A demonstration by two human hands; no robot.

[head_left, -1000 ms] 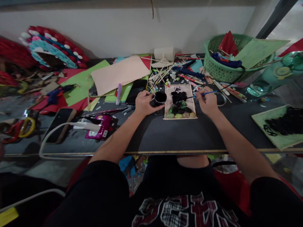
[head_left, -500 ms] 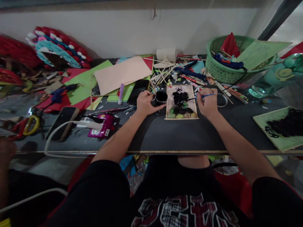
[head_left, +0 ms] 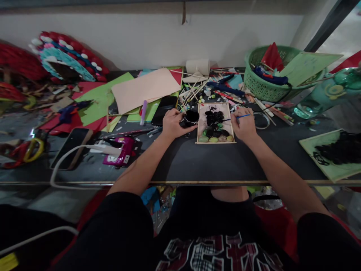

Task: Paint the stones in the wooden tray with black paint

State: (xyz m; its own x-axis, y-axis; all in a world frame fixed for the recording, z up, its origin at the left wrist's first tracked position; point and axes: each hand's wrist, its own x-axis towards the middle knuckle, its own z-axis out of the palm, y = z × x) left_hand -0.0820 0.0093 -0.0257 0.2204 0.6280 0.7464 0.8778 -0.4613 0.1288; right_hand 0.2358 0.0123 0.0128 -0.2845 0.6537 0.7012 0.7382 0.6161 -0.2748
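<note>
My left hand (head_left: 174,123) is wrapped round a small cup of black paint (head_left: 191,116), just left of a framed panel (head_left: 201,130). In my right hand (head_left: 243,123) is a thin blue paintbrush (head_left: 241,116), pinched near the panel's right edge. Its dark tip reaches over the panel, close to the black-painted stones (head_left: 214,117); whether it touches them I cannot tell. Along the panel's lower part lie several green and yellowish stones (head_left: 213,139), with darker ones above them. The cup stands against or very near the panel's left side.
To the left are a purple power adapter (head_left: 120,152) with a white cable, a phone (head_left: 72,148) and yellow-and-red scissors (head_left: 34,149). Coloured paper (head_left: 146,90) and sticks lie behind. A green basket (head_left: 262,81), a bottle (head_left: 310,105) and another panel (head_left: 316,150) stand right.
My right hand has moved slightly left, bringing the brush tip further over the panel to the stones. My left hand stays on the cup. The other person's hand at far left has left view.
</note>
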